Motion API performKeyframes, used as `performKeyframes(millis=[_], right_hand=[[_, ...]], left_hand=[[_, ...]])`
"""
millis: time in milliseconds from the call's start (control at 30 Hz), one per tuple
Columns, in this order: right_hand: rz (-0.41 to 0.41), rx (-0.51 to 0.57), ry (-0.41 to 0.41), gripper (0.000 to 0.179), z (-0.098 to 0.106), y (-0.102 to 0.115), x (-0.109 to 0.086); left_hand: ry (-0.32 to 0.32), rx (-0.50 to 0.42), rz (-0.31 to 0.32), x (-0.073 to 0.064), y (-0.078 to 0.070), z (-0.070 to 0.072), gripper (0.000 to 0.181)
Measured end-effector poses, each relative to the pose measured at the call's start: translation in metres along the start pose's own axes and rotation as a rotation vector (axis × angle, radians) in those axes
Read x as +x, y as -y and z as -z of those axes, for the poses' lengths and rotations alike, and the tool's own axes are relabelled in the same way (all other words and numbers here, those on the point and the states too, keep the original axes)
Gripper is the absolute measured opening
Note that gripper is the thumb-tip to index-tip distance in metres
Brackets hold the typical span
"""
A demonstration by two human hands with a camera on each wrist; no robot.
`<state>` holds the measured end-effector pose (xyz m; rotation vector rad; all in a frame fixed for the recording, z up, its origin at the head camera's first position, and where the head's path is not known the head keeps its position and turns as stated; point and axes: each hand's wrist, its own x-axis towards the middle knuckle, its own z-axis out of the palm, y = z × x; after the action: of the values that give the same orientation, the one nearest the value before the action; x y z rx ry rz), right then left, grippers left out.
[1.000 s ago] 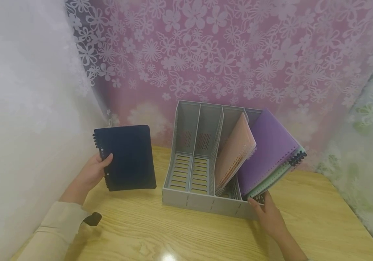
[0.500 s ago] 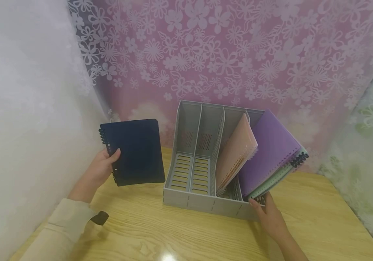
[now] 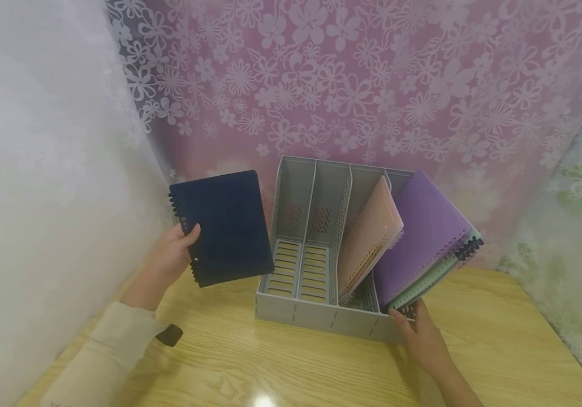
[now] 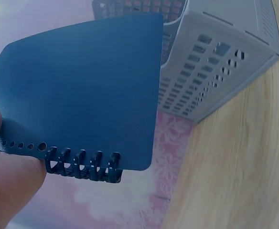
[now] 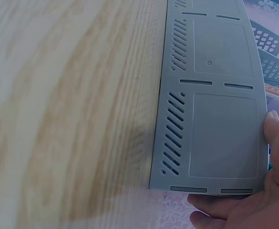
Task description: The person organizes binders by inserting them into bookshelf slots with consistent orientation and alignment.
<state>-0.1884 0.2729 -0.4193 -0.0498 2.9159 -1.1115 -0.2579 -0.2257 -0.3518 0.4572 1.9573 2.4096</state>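
My left hand [image 3: 171, 257] pinches a dark blue ring-bound notebook [image 3: 227, 226] at its ringed left edge, thumb across the cover. The notebook is upright and slightly tilted; its lower right corner overlaps the left wall of a grey file organizer [image 3: 316, 314] in the head view. In the left wrist view, black rings [image 4: 82, 164] line one edge of the notebook. At the organizer's front right corner, my right hand [image 3: 428, 342] grips the rim. The right wrist view has the thumb on the rim and fingers beneath the end. Some fingers of both hands are hidden.
The organizer's two left compartments hold nothing visible. A peach notebook [image 3: 369, 237] leans in the third; a purple notebook [image 3: 418, 232] and a mint green one [image 3: 418, 285] lean over the right side. The wooden table [image 3: 219, 362] backs onto a pink floral curtain [image 3: 321, 85].
My left hand has carried the dark blue notebook rightward and up to the organizer, tilting it a little. The right hand keeps its grip on the corner.
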Motion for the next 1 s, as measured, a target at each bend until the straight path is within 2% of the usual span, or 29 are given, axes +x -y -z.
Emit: performKeyframes(millis=[200,300,367,633,1000], right_hand=[[0.014,0.013,-0.003,0.089,0.000,0.000,0.000],[0.029,0.016,-0.016,0.087,-0.001,0.000,0.000],[0.043,0.015,-0.027,0.085,-0.001,-0.001,0.000],[0.047,0.007,-0.029,0.085,-0.002,-0.004,0.001],[0.050,0.000,-0.032,0.085,-0.002,-0.002,0.001]], left_hand=[[0.065,-0.076,-0.083,0.006,0.002,-0.010,0.039],[0.089,-0.086,-0.101,0.007,0.001,-0.015,0.029],[0.099,-0.085,-0.110,0.008,0.000,-0.018,0.029],[0.071,0.042,-0.073,0.009,-0.004,-0.032,0.056],[0.004,0.193,-0.096,0.020,-0.008,-0.066,0.047]])
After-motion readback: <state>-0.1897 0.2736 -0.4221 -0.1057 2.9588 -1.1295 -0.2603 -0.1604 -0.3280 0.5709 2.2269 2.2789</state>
